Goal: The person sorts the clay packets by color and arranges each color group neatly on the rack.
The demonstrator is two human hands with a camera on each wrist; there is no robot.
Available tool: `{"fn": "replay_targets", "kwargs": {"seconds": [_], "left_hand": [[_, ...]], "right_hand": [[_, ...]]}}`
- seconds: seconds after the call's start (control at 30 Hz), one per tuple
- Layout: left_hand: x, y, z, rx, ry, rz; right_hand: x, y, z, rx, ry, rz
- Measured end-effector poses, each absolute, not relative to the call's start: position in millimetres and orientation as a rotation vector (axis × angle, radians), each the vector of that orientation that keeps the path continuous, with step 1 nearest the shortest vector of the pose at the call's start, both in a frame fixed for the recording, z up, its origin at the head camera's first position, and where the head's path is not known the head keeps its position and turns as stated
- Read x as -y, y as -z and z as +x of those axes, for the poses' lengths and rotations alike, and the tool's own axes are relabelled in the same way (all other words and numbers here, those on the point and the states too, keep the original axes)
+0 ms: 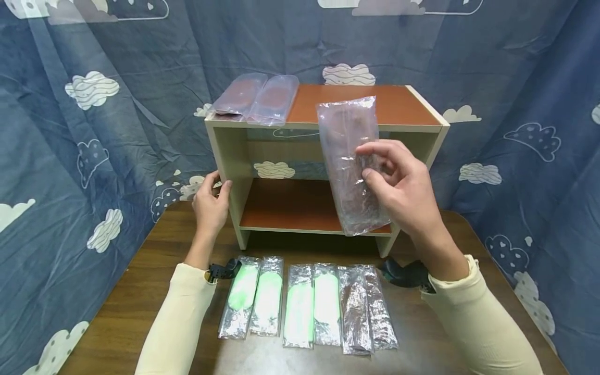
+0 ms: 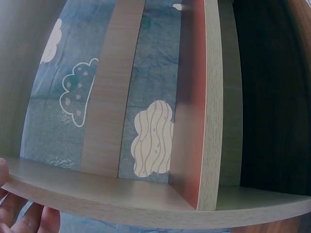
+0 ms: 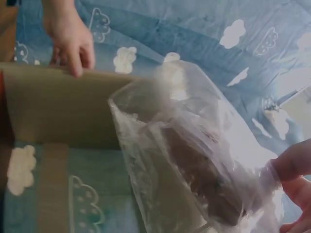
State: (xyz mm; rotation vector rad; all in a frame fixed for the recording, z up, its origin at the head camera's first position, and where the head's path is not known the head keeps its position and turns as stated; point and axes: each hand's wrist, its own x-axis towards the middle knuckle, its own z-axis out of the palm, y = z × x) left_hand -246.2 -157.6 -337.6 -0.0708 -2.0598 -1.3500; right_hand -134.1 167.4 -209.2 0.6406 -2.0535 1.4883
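Head view, right hand (image 1: 403,179): thumb and forefinger pinch a clear plastic pouch (image 1: 344,172), held tilted before the shelf unit (image 1: 403,107).
Head view, left hand (image 1: 211,203): grips the left side panel (image 1: 230,151).
Head view, shelf top: two flat pouches (image 1: 274,99), left end.
Head view, worktop (image 1: 150,281): six plastic packets (image 1: 297,304), four showing green.
Left wrist, panel edge: thumb and fingers on opposite faces.
Right wrist, plastic pouch: creased, pinched at one side.

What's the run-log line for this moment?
right hand: pinches clear plastic sleeve | left hand: grips shelf unit's left side panel | shelf top: more sleeves, left end | table: six sleeves, four showing green
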Motion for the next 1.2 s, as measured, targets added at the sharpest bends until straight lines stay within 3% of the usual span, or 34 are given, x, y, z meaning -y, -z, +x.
{"fn": "replay_targets", "kwargs": {"seconds": [0.3,0.67,1.2], "left_hand": [[156,339,-246,2.055,1.353,-0.074],[155,338,-248,2.055,1.344,-0.078],[159,339,-248,2.054,1.345,-0.076]], "right_hand": [[-163,156,-152,2.313,-1.293,0.521],[-152,112,-179,2.464,-1.383,0.470],[-140,83,-239,2.583,-1.814,0.133]]}}
